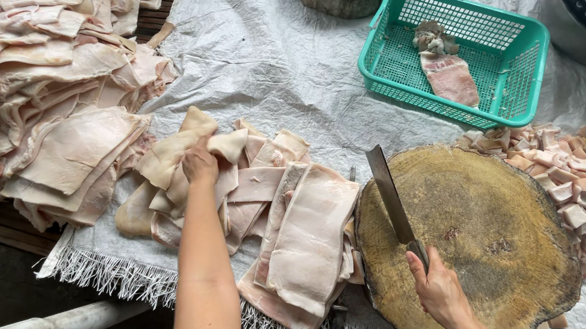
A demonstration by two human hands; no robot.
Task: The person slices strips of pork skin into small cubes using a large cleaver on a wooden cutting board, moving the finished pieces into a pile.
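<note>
The left hand (199,164) is gripping a pork skin (178,155) on the pile. The right hand (436,289) is holding a cleaver (390,194) on the block (492,237).

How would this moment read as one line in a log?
left hand: grasping pork skin sheet | right hand: holding cleaver over round chopping block | green basket: meat scraps

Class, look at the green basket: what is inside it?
Inside the green basket lie a flat pink slab of meat and, just beyond it, a small greyish lump of scraps. The rest of the mesh floor shows bare; whatever lies beneath the slab is covered.
</note>
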